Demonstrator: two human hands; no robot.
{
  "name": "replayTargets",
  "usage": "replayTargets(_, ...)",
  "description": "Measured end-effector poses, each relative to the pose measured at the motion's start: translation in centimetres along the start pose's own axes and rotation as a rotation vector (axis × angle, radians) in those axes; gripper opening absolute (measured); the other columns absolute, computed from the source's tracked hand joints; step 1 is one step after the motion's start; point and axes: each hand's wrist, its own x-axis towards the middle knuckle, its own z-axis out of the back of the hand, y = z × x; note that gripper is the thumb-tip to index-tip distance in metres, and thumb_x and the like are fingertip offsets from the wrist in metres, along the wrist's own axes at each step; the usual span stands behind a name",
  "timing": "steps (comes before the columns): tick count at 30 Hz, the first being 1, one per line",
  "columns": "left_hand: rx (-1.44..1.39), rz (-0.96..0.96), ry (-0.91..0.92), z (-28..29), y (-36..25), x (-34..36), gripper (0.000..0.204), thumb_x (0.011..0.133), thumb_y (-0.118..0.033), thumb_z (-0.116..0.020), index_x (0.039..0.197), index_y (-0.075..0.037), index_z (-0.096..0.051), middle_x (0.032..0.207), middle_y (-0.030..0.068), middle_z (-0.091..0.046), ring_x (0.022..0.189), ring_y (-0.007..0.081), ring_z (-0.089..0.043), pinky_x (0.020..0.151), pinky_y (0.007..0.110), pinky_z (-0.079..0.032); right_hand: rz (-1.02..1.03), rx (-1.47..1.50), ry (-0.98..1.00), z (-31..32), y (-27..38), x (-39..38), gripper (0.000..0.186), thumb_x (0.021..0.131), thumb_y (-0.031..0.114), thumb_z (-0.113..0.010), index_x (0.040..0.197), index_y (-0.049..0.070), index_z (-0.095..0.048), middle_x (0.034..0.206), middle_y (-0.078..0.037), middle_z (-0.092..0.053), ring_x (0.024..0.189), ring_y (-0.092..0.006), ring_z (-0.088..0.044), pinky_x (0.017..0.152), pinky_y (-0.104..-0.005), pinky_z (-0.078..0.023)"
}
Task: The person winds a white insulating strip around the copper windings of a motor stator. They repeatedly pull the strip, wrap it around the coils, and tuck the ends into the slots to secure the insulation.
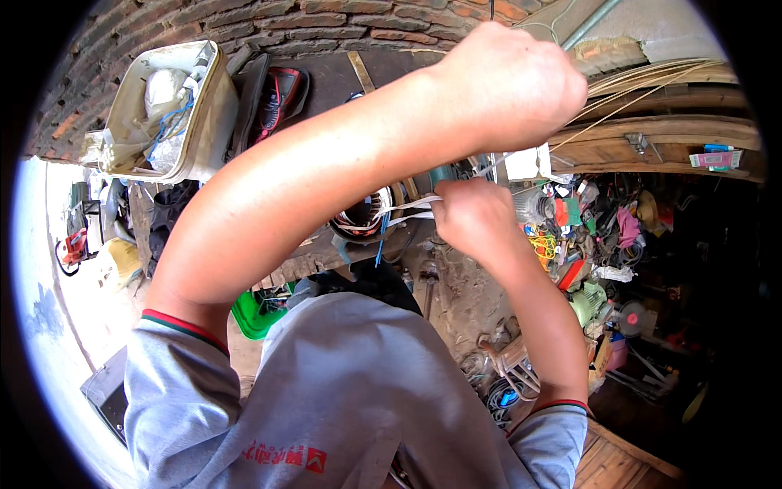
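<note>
A brick wall (269,16) backs my cluttered desk (326,77), its top dark and worn. At the far left stands a dirty white plastic tub (208,106) stuffed with rags and wire, and beside it a black and red shoe (281,90) lies against the wall. My left hand (509,81) is raised high in front of the camera, fist closed around white tie cord (411,204) that runs down from it (the cord shows only below the knuckles, so how it sits inside my grip I cannot tell). Under my forearm sits the motor stator (362,216), a round ring of steel with copper coils, resting on the desk edge. My right hand (472,220) is just beside it, fingers pinched shut on the white strands where they leave the winding. I judge I am lacing the coil ends, drawing one tie tight. The next move calls for steady tension on both ends while the knot seats, without nicking the wire. To the right, wooden shelves (668,130) hold loose parts and rags.
</note>
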Motion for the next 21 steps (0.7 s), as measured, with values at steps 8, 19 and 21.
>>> replayTargets(8, -0.344, 0.29, -0.179, -2.1, 0.3, -7.9, 0.011, 0.086, -0.012, -0.07, 0.092, -0.003, -0.066, 0.087, 0.0117, -0.066, 0.078, 0.0329, -0.065, 0.068, 0.043, -0.053, -0.462, 0.823, 0.402, -1.0, -2.4, 1.0, 0.037, 0.088, 0.033, -0.062, 0.073, 0.0, -0.068, 0.069, -0.015, -0.064, 0.066, -0.0267, -0.061, 0.064, -0.0396, -0.047)
replayTargets(19, -0.55, 0.761, 0.063, -5.7, -1.1, -19.3, 0.018, 0.087, -0.002, -0.065, 0.104, 0.001, -0.064, 0.089, 0.0143, -0.063, 0.081, 0.0269, -0.064, 0.073, 0.036, -0.052, -0.31, 1.201, 0.363, -2.5, -2.7, 0.8, 0.032, 0.096, 0.03, -0.065, 0.08, 0.003, -0.067, 0.063, 0.004, -0.052, 0.058, -0.0055, -0.043, 0.053, -0.0249, -0.035)
replayTargets(21, -0.409, 0.781, 0.106, -6.3, -1.0, -19.8, 0.022, 0.087, -0.004, -0.064, 0.107, 0.002, -0.061, 0.094, 0.0191, -0.064, 0.083, 0.0346, -0.065, 0.073, 0.042, -0.052, -0.164, 1.15, 0.306, -2.5, -2.6, 1.0, 0.031, 0.095, 0.028, -0.065, 0.082, 0.0, -0.067, 0.067, 0.003, -0.057, 0.062, -0.0071, -0.048, 0.057, -0.0265, -0.039)
